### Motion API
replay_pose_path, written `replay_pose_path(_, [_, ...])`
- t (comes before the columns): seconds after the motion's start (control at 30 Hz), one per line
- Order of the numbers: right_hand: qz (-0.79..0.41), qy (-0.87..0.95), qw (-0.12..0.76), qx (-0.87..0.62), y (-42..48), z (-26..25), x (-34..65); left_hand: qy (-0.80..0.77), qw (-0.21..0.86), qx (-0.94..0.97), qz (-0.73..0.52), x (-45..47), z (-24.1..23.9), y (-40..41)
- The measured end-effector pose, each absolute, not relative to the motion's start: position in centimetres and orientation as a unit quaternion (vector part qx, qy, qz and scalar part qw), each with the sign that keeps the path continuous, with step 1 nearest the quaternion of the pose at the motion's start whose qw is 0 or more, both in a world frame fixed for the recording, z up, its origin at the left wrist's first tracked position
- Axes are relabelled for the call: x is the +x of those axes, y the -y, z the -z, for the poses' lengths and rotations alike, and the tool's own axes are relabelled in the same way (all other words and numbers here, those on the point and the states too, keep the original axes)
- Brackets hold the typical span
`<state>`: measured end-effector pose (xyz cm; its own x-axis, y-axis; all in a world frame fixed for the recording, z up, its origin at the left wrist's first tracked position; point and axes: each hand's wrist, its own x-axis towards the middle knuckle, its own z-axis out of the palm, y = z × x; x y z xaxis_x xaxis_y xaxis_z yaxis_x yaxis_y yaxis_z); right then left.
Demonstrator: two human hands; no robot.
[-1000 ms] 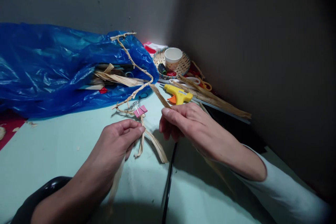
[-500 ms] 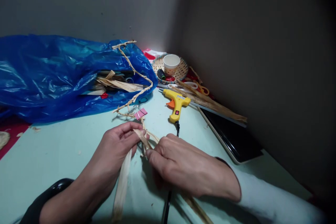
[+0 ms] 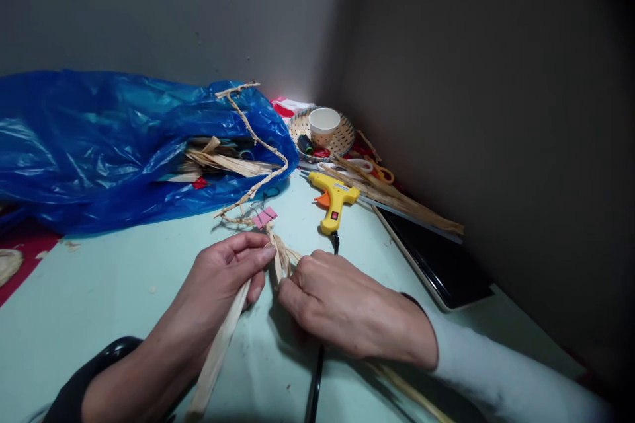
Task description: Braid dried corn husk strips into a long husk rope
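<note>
My left hand pinches a pale dried husk strip that runs down toward me. My right hand is closed on another husk strip right beside it; the two hands almost touch. The strips join a twisted husk braid held by a pink binder clip just beyond my fingers. The braid runs up over a blue plastic bag.
A yellow glue gun lies behind my right hand, its black cord running toward me. A woven tray with a white cup, scissors, loose husks and a dark tablet sit by the right wall.
My right hand came down and left from near the glue gun to meet my left hand and closed on a husk strip. The view dipped slightly.
</note>
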<state>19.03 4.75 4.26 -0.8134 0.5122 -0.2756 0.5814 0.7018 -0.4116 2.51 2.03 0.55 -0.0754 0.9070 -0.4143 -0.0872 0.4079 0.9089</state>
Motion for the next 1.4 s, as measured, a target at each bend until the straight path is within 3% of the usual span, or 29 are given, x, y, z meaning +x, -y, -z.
replay_pose_path(0.2, [0.273, -0.879, 0.063, 0.387, -4.0, -4.3, 18.1, -0.599, 0.580, 0.363, -0.417, 2.5, -0.4, -2.2])
replay_pose_path(0.33, [0.272, -0.885, 0.025, 0.378, -3.5, -4.2, 17.9, -0.582, 0.599, 0.351, -0.423, 2.5, -0.1, -2.2])
replay_pose_path(0.53, [0.257, -0.900, 0.046, 0.348, -2.9, -4.7, 18.0, -0.546, 0.634, 0.312, -0.451, 2.5, -0.3, -2.1])
replay_pose_path(0.63, [0.284, -0.893, 0.001, 0.349, -3.3, -5.6, 19.0, -0.543, 0.641, 0.307, -0.447, 2.4, -0.5, -1.9])
replay_pose_path(0.8, [0.293, -0.845, -0.158, 0.419, -5.6, -5.3, 20.4, -0.537, 0.659, 0.307, -0.428, 1.9, -0.4, -2.1])
replay_pose_path(0.97, [0.485, -0.793, -0.133, 0.345, -6.9, -2.9, 19.7, -0.536, 0.663, 0.311, -0.420, 1.4, -0.2, -2.5])
replay_pose_path(1.4, [0.474, -0.759, -0.213, 0.392, -6.9, -0.3, 18.4, -0.589, 0.574, 0.402, -0.403, 2.0, 0.2, -1.9])
